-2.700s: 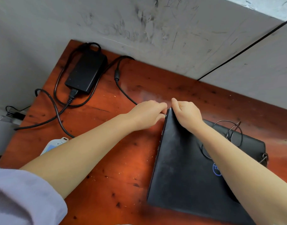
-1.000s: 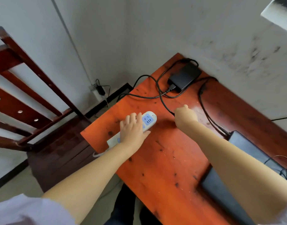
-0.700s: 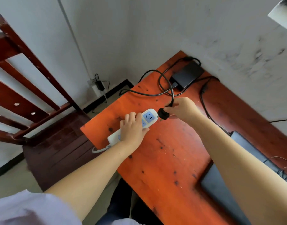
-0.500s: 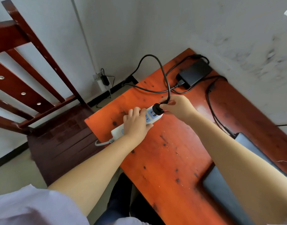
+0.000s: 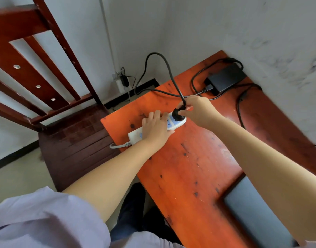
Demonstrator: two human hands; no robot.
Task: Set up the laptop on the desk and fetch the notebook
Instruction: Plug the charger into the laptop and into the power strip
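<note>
A white power strip (image 5: 135, 134) lies near the left edge of the orange-red desk (image 5: 187, 169). My left hand (image 5: 156, 128) presses down on the strip's middle. My right hand (image 5: 196, 109) pinches a black plug (image 5: 177, 115) that sits on the strip's far socket. The plug's black cable (image 5: 164, 59) loops up and runs to the black power adapter (image 5: 225, 78) at the desk's far corner. The closed dark laptop (image 5: 257, 212) shows at the lower right, partly hidden by my right forearm. No notebook is in view.
A dark red wooden chair (image 5: 76, 140) stands left of the desk, its slatted back rising at upper left. A wall socket with a charger (image 5: 122, 81) sits low on the white wall. A second cable (image 5: 240, 108) runs from the adapter toward the laptop.
My hands left the laptop's edge. My left hand settled on the power strip, and my right hand picked up the plug and brought it onto the strip's far socket.
</note>
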